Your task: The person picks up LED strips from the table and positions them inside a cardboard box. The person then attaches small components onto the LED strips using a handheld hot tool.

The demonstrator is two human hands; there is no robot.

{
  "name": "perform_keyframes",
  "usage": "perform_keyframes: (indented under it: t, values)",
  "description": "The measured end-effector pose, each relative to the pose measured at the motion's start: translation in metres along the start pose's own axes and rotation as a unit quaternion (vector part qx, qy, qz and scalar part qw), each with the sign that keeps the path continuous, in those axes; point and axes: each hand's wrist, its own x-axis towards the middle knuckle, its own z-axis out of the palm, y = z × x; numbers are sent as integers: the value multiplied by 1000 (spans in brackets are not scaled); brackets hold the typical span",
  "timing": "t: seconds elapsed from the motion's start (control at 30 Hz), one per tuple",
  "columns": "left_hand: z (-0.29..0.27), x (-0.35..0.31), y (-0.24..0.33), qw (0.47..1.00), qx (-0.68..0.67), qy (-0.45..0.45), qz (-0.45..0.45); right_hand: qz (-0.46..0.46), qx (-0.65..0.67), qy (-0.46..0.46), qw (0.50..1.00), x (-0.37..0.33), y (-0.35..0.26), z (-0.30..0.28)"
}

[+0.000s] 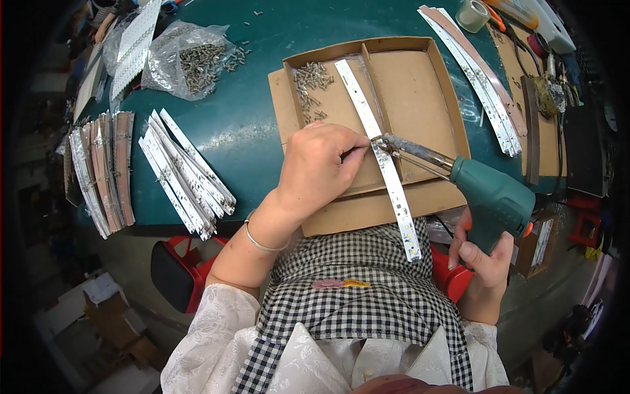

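A narrow white LED strip board (pixel 395 190) lies at a slant across the cardboard tray, its near end jutting past the front edge. With its pistol grip in my right hand (pixel 489 259), a green soldering gun (pixel 492 197) points left, and its metal tip meets the middle of the strip. My left hand (pixel 321 161) is closed in a pinch beside that tip, over the strip. Whatever sits between its fingertips is too small to make out. Small metal parts (pixel 314 77) lie heaped in the tray's left compartment, partly behind my left hand.
The shallow cardboard tray (pixel 420 41) has a divider. More strip boards (pixel 187 174) are piled at left, beside bundled strips (pixel 105 171). A plastic bag of metal parts (pixel 190 62) lies at far left. Further strips (pixel 476 85), a tape roll (pixel 472 16) and cables stand at right.
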Motion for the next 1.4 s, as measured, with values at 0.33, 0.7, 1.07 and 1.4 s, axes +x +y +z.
perform_keyframes:
  t: [0.33, 0.7, 1.07, 1.4]
  values:
    - [0, -1, 0, 1000, 11, -5, 2, 9, 0, 13, 1000, 1, -2, 1]
    - [1, 0, 1, 1000, 2, 2, 1, 20, 10, 19, 1000, 2, -5, 5]
    - [-1, -1, 0, 1000, -4, -1, 0, -77, 48, 75, 993, 9, -17, 3]
    - [-14, -2, 6, 999, 28, -19, -10, -81, 57, 64, 993, 8, -15, -9]
